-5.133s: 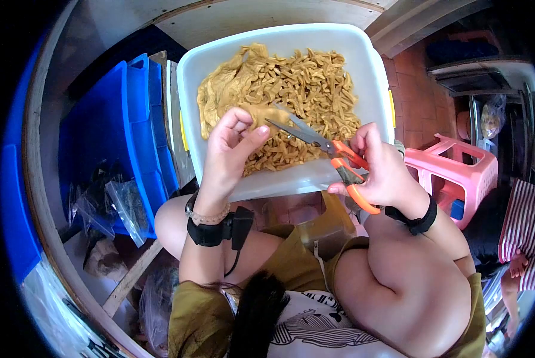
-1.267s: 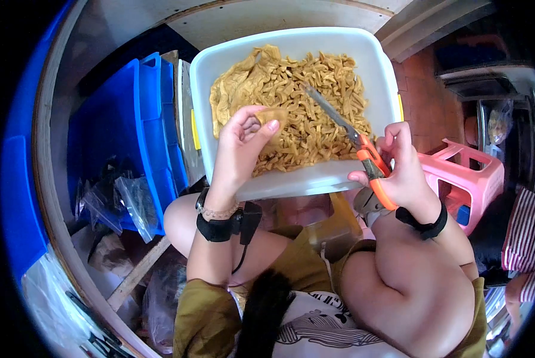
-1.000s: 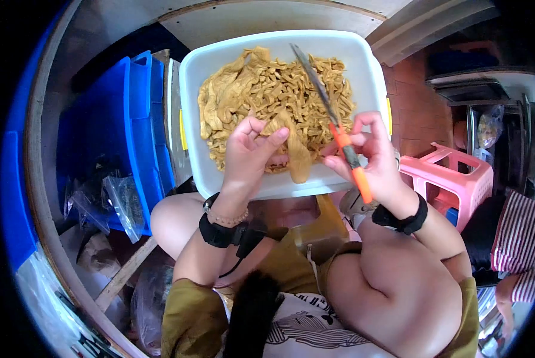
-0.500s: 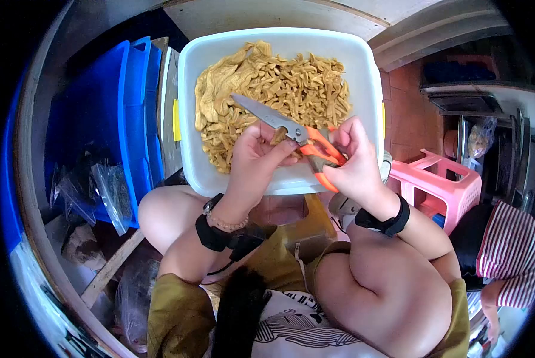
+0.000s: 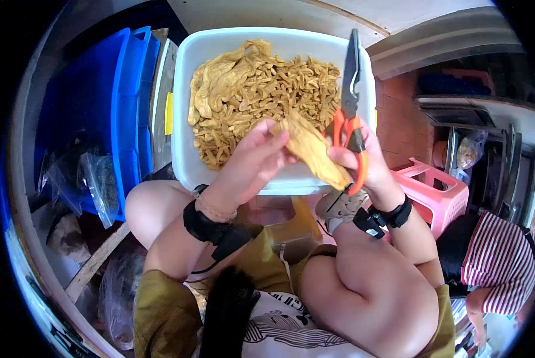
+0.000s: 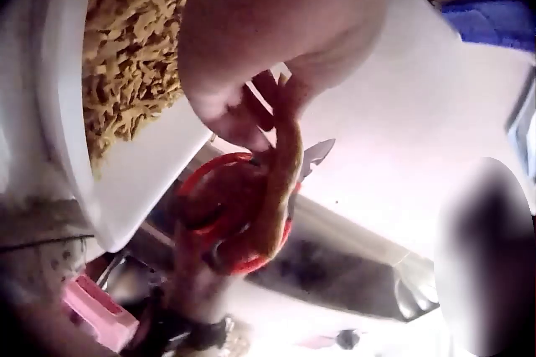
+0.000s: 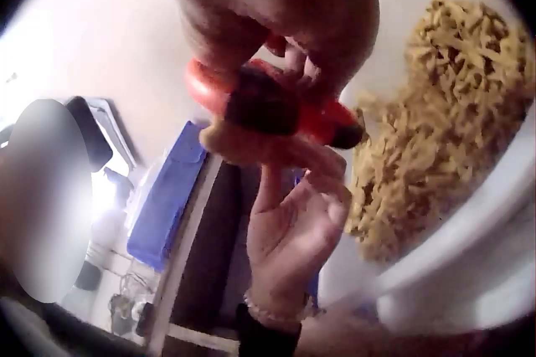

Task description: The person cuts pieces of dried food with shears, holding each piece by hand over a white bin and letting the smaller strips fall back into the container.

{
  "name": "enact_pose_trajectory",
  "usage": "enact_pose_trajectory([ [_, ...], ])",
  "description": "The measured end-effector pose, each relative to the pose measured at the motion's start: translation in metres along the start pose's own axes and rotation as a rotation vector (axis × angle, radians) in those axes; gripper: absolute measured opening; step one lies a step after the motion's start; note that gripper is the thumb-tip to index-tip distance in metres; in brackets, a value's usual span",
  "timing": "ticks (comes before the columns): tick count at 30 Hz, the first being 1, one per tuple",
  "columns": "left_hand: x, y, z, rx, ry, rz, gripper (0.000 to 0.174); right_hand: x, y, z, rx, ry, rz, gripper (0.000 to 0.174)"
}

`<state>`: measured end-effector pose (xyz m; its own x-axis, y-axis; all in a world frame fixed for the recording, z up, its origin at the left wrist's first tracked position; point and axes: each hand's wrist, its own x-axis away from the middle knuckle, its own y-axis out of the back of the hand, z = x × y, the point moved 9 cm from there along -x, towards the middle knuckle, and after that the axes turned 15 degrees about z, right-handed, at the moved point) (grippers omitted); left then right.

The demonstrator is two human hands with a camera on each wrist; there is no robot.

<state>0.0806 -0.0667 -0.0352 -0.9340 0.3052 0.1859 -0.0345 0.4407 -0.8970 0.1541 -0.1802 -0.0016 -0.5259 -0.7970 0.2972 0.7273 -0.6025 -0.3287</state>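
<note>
In the head view my left hand (image 5: 249, 164) pinches one end of a flat, tan, wrinkled piece (image 5: 315, 154), which slants down toward my right hand (image 5: 372, 161). That right hand holds scissors (image 5: 351, 89) by their orange and dark handles, blades pointing up and away from the piece. Its thumb lies at the piece's lower end. Both hands are over the near side of a white tub (image 5: 273, 33). Inside lie many small cut tan strips (image 5: 303, 86), with larger uncut tan sheets (image 5: 223, 83) at the left. The left wrist view shows the piece (image 6: 285, 181) edge-on before the scissors' handles.
Blue crates (image 5: 124, 119) stand left of the tub, with plastic bags (image 5: 97, 185) by them. To the right is a pink stool (image 5: 437, 194). Another person in a striped shirt (image 5: 500, 262) is at the far right. My bent legs (image 5: 363, 286) are below the tub.
The scissors crossed the piece near my left hand half a second ago; now their blades point upward at the right. The piece is turned flat and stretches between both hands.
</note>
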Motion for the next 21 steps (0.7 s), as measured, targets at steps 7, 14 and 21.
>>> enact_pose_trajectory([
  [7, -0.005, -0.010, 0.011, -0.326, -0.026, 0.050, 0.030, 0.002, 0.007, 0.006, 0.158, 0.186, -0.140, 0.042],
  [14, 0.001, -0.011, -0.001, -0.455, -0.007, 0.203, 0.031, 0.002, -0.002, -0.005, -0.087, -0.013, -0.147, 0.041],
  [21, 0.003, -0.010, -0.016, -0.700, -0.191, 0.025, 0.023, 0.005, 0.001, -0.011, 0.184, 0.131, -0.123, 0.041],
])
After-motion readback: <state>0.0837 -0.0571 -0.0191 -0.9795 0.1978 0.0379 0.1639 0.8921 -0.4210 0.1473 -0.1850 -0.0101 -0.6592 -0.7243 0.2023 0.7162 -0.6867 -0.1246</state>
